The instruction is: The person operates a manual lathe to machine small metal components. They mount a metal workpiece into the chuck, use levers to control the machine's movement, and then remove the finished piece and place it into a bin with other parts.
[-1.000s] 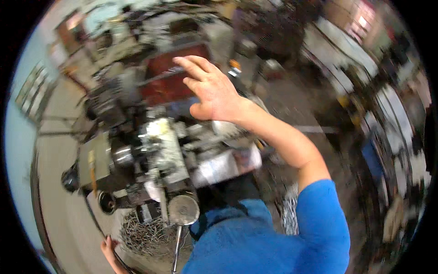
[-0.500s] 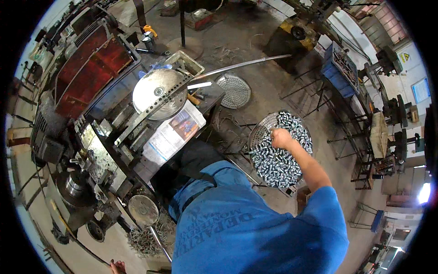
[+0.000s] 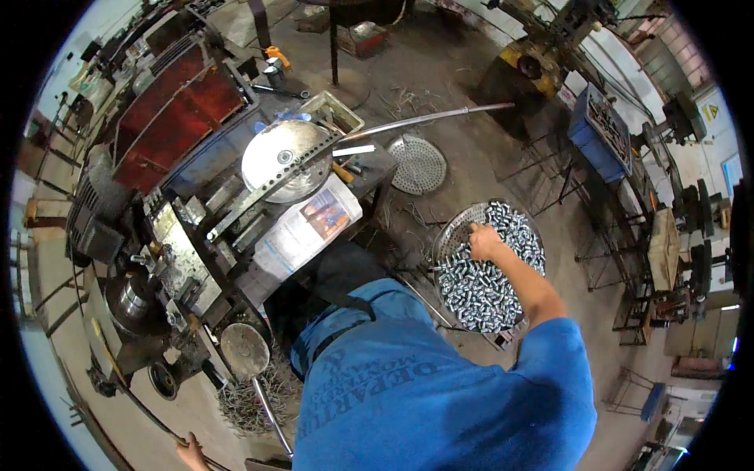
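Note:
My right hand is closed at the left part of a round perforated metal tray, its fingers curled downward. Shiny short metal cylinders are heaped in this tray, right beside and below the hand. Whether a piece is between the fingers cannot be made out. At the lower left edge, my left hand is closed around a long dark curved rod, which runs up along the machine. Part of the left hand is hidden by the rod and the picture's rim.
A machine with a round metal disc and a newspaper stands left of me. A second perforated round tray lies beyond it. Below a round stool-like plate is a heap of metal shavings. A blue bin stands far right.
The whole view has shifted slightly. My left hand has come further into view along the rod. My right hand remains at the tray, its fingers a little lower on the pile's left side.

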### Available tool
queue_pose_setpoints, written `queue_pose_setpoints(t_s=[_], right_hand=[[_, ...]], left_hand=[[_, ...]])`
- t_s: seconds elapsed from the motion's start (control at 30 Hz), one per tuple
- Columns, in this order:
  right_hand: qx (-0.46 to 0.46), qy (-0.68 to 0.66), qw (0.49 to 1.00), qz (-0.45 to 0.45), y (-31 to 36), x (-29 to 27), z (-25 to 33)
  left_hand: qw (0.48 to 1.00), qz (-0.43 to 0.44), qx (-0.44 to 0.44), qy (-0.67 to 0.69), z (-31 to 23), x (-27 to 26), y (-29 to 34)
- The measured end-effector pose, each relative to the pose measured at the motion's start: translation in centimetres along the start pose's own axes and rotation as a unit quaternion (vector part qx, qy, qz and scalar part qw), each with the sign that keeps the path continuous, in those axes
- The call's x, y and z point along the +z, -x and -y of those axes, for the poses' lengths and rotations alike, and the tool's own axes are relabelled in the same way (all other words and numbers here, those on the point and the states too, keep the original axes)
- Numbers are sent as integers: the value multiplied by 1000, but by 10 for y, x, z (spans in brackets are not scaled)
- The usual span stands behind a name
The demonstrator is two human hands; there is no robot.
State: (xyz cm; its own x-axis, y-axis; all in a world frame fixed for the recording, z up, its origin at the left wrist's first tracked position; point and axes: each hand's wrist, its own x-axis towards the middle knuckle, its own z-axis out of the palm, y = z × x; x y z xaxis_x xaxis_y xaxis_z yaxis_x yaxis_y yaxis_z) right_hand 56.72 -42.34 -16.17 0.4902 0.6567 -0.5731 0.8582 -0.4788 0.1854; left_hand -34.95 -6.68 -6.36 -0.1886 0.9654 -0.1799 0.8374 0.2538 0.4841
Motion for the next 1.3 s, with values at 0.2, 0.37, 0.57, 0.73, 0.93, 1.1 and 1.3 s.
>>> queue_pose_setpoints(t_s=[0.2,0.37,0.57,0.73,0.93,1.1,1.3], right_hand=[[-40,-220,944,-242,9,-57,18],[-415,-452,744,-264,41,-236,174],[-707,-386,553,-213,72,-329,350],[-706,-450,522,-161,93,-342,377],[-674,-286,566,-378,91,-341,388],[-693,-201,559,-409,93,-359,395],[-733,-131,579,-332,83,-381,424]], left_hand=[[986,-53,138,-74,-216,-32,79],[887,146,255,355,-348,-4,107],[779,346,261,453,-420,81,108],[623,442,163,624,-410,96,108],[812,240,319,425,-406,95,107],[879,84,386,266,-414,70,107],[905,64,364,209,-391,52,81]])
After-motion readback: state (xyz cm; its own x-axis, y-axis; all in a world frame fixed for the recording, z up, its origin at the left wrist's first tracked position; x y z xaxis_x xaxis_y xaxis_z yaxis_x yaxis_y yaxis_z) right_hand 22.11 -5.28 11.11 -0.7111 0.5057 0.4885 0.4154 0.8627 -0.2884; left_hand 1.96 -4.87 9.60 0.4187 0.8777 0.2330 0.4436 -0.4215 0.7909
